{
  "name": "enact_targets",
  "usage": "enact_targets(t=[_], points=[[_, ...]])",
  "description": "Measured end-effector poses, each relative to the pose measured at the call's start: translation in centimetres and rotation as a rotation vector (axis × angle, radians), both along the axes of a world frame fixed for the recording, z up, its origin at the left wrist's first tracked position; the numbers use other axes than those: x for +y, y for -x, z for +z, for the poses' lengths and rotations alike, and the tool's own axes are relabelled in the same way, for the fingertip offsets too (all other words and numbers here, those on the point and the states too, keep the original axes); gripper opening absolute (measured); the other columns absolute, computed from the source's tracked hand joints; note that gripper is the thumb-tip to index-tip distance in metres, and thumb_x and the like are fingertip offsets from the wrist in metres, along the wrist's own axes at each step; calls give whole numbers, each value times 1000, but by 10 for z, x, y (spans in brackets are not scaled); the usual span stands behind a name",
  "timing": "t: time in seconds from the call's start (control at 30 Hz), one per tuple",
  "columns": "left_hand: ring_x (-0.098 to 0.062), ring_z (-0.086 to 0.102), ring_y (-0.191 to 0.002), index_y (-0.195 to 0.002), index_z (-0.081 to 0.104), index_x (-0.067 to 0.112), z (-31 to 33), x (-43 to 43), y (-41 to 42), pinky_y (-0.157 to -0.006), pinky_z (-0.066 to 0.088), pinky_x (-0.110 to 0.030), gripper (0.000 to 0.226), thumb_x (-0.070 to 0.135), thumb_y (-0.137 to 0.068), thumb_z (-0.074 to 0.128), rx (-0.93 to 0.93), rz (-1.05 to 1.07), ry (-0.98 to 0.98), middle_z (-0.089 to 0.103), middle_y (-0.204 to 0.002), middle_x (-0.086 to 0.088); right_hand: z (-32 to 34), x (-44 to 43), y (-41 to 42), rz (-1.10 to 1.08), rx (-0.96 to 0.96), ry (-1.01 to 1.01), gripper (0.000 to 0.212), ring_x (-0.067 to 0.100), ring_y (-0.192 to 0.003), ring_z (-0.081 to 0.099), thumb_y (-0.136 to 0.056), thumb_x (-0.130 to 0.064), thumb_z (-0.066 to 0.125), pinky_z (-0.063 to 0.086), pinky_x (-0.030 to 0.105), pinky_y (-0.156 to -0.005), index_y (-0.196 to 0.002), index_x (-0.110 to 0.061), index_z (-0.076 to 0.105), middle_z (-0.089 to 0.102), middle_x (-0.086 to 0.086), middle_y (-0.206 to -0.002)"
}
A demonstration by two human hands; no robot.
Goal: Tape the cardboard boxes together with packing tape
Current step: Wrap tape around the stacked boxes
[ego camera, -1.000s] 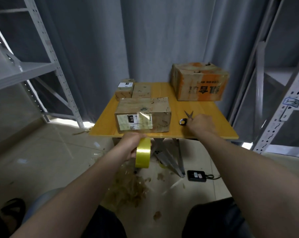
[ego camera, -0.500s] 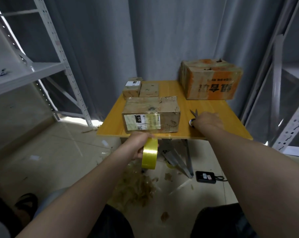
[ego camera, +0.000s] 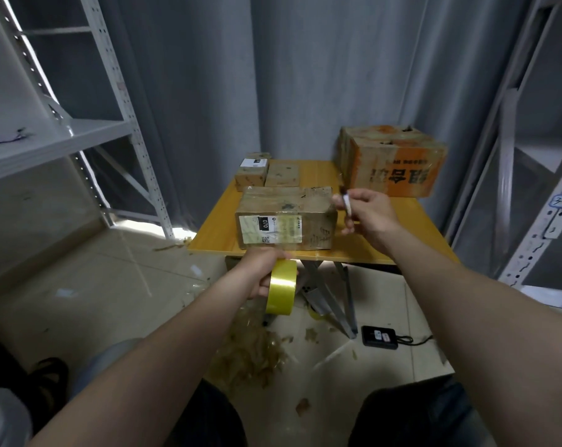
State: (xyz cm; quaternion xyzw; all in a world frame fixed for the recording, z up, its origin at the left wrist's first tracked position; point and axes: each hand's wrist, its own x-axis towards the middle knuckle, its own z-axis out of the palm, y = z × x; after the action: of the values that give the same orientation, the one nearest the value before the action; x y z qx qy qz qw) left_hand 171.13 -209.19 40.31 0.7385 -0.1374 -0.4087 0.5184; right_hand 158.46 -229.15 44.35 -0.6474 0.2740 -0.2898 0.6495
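Gripping the roll of packing tape (ego camera: 281, 287), the left hand (ego camera: 258, 272) hangs just below the front edge of the desk (ego camera: 402, 235), its fingers curled round the yellow roll, which stands on edge. Right above it, at the front of the desk, sits the nearest cardboard box (ego camera: 286, 217), its labelled side facing the person and glossy with clear tape. The right hand (ego camera: 370, 217) is raised just beside that box's right end, fingers and thumb pinching a pair of scissors (ego camera: 346, 204); motion blur hides how the blades stand. Two small boxes (ego camera: 266, 172) sit side by side behind the nearest box, touching each other, at the back left of the desk. A large orange box (ego camera: 392, 159) stands at the back right corner, well apart from the others. On the floor under the desk lies a heap of crumpled tape scraps (ego camera: 250, 353), and near it a black device (ego camera: 379, 337) with a cable. A grey metal shelf (ego camera: 47, 146) stands to the left, before a grey curtain (ego camera: 305, 75).
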Motion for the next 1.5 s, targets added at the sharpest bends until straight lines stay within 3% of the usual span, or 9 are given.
enact_targets(t=[0.07,0.17,0.3,0.4,0.63,0.77,1.07,1.3,1.5], points=[[-34,77,-95,-117,71,17,1,2,2,-63,60,-36,19,25,-100,65,4,13,10,80,-96,-12,9,5,7,217,129,-6,62,14,-68,66,-67,-28,89,60,29,-53,-119,-2,66,67,11,-105],[-28,77,-81,-115,72,17,2,4,4,-55,58,-31,19,25,-100,63,-2,24,24,81,-93,-11,21,3,18,511,377,-3,61,18,-84,69,-70,-25,86,64,33,-65,-121,-3,60,62,10,-112],[-22,75,-71,-114,74,17,3,6,6,-47,54,-26,19,25,-101,62,-14,41,41,81,-89,-9,29,-7,28,648,778,128,73,17,-70,60,-62,-39,95,63,36,-67,-116,-4,60,58,12,-100],[-23,76,-71,-117,71,14,2,5,6,-48,54,-26,20,23,-99,66,-8,42,56,80,-89,-11,29,-8,30,618,949,164,84,22,-67,67,-62,-41,94,63,40,-72,-125,3,61,57,19,-108],[-22,76,-63,-119,70,10,2,4,4,-49,56,-27,23,21,-99,67,2,21,70,80,-87,-13,30,7,5,618,986,229,59,29,-75,77,-79,-44,87,64,39,-71,-109,1,64,65,18,-101],[-25,75,-64,-119,70,7,1,5,4,-47,54,-26,25,20,-98,69,-8,29,81,80,-89,-15,31,14,-11,641,1000,267,56,29,-74,77,-72,-46,90,63,36,-67,-94,0,68,72,13,-78],[-26,73,-57,-120,67,-2,1,7,1,-46,56,-31,25,12,-99,65,29,30,95,77,-85,-21,22,9,-29,679,939,401,66,21,-62,66,-47,-47,98,58,29,-59,-88,-1,74,68,15,-78],[-27,73,-56,-119,66,-3,-3,5,-3,-45,55,-29,26,12,-98,67,32,26,87,78,-84,-20,15,1,-25,670,920,408,35,13,-50,56,-61,-40,97,47,24,-46,-67,-12,77,68,8,-69],[-27,74,-58,-120,65,0,-11,1,-6,-47,56,-31,26,13,-97,68,55,24,87,78,-85,-19,5,0,-26,646,925,421,30,12,-46,53,-67,-35,97,47,23,-46,-59,-14,77,69,8,-65]])
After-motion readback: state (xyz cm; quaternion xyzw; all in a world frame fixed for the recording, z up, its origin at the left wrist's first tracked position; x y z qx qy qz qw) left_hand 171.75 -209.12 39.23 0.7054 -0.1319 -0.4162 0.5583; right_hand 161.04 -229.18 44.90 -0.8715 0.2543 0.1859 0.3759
